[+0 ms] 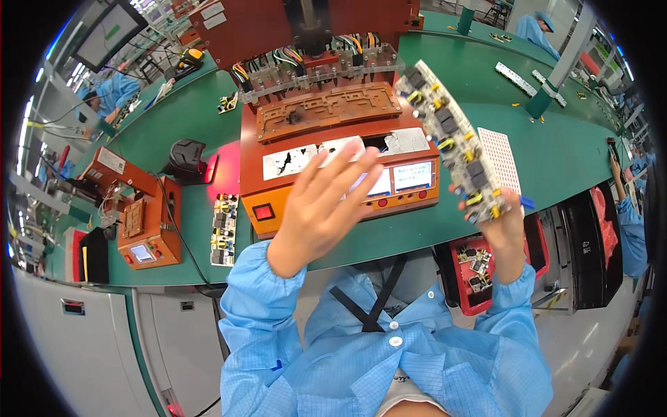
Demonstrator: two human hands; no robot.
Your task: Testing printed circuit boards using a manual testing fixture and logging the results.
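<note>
My right hand [501, 221] grips the lower end of a long circuit board panel [450, 139] crowded with black, yellow and green components. The panel is raised and tilted, its top leaning left toward the test fixture. My left hand [326, 205] is open, fingers stretched out, in front of the orange-red test fixture [256, 177] and holding nothing. It partly covers the fixture's small screens [413, 176]. On the fixture lies a brown carrier plate [330, 111], empty of boards, below a clear plate with probes and coloured wires [316, 73].
Left of the fixture, another board panel [224, 229] lies on the green bench [187, 240] near a black barcode scanner [186, 161] casting red light. A smaller orange tester [148, 233] stands farther left. A dotted label sheet [499, 158] lies right; a red bin of boards [462, 295] sits below.
</note>
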